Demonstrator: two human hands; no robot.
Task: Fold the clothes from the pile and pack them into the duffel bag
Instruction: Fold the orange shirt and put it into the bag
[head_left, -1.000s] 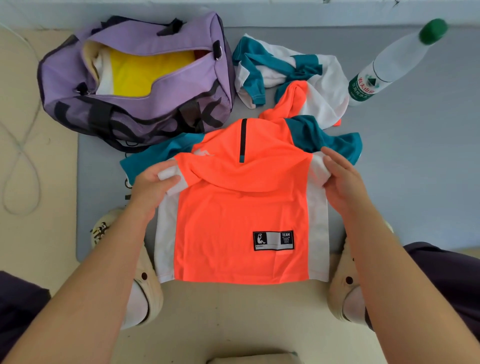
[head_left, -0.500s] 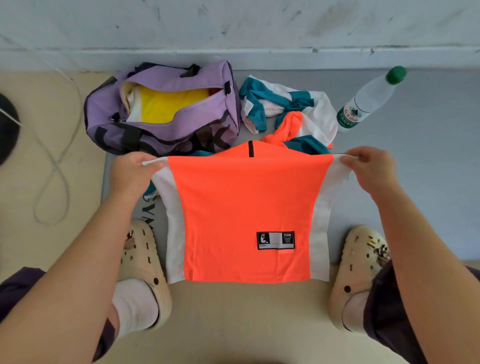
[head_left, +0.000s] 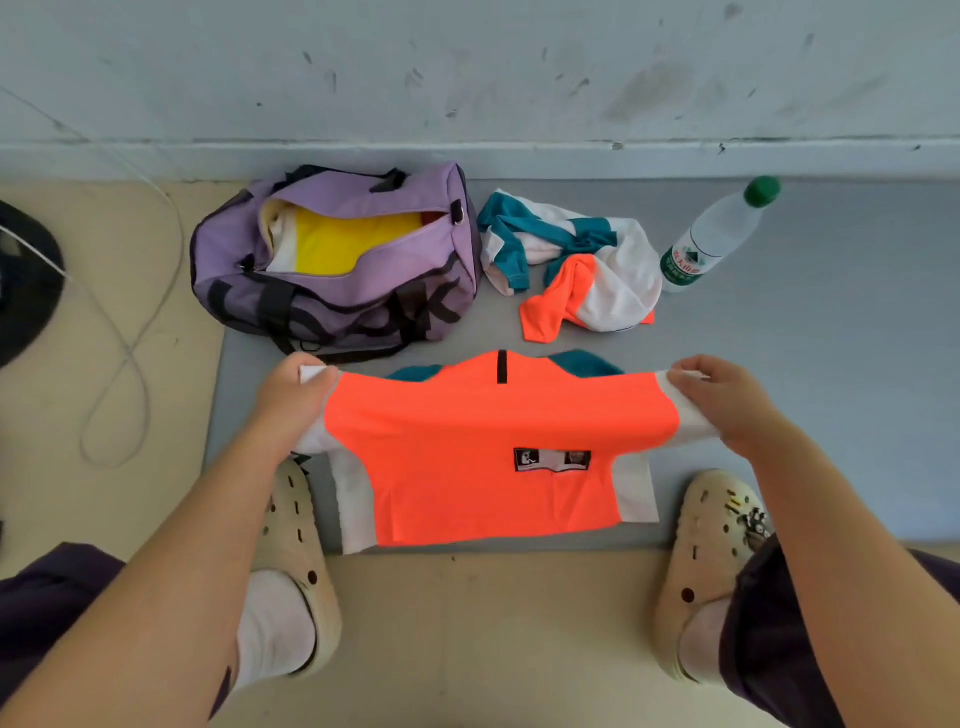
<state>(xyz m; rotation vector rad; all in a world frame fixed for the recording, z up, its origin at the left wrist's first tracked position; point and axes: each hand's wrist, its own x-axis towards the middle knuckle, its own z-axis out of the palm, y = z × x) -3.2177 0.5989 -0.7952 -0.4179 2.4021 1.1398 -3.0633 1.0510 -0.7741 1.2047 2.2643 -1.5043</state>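
Shirt (head_left: 493, 447) hangs stretched between our hands, left (head_left: 293, 400) and right (head_left: 724, 402) each pinching a shoulder, bag (head_left: 332, 260) ahead-left.

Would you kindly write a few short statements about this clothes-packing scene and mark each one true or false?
1. Both hands grip the orange shirt at its top corners, the left hand on one side and the right hand on the other. True.
2. The purple duffel bag is zipped shut. False: it is open, and a yellow garment shows inside.
3. A crumpled white, teal and orange garment lies between the bag and the water bottle. True.
4. The bottle has a red cap. False: the cap is green.
5. The bag holds nothing. False: clothes already lie in it.
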